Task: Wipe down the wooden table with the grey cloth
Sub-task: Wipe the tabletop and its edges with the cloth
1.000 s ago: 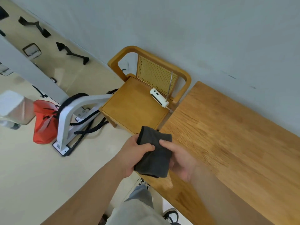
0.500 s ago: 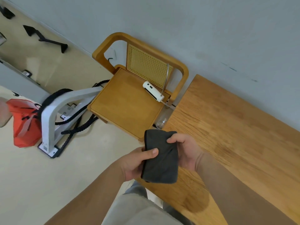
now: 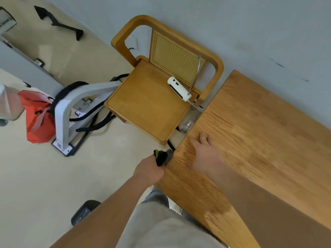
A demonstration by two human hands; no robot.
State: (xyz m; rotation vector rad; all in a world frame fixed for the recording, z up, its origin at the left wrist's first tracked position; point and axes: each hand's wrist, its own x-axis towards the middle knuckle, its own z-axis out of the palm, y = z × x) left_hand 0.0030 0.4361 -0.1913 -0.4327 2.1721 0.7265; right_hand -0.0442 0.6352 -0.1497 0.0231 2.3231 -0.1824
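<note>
- The person stands at the near corner of the wooden table (image 3: 268, 131), with both bare forearms reaching forward.
- The left hand (image 3: 149, 171) hangs just off the table's edge, above the floor. Its fingers are curled round the grey cloth (image 3: 162, 157).
- The cloth is bunched into a dark wad that sticks out past the knuckles, right beside the table's corner. I cannot tell whether it touches the wood. There is a yellow-green streak on it that is too blurred to make out.
- The right hand (image 3: 206, 154) lies palm down on the tabletop near that corner. Its fingers are straight and a little spread, and they hold nothing.
- The 2 hands are close together, with the table's edge running between them.
- Past the table's end, 1 wooden chair (image 3: 146, 108) with a cane back stands against the grey wall.
- A white device (image 3: 179, 88) with a thin metal stem lies on the seat, near the back.
- A clear bottle (image 3: 188, 122) sits low between the chair and the table.
- To the left on the pale floor is a white stand (image 3: 62, 111) draped with black cords (image 3: 93, 125), and a red bag (image 3: 38, 120) lies beside it.
</note>
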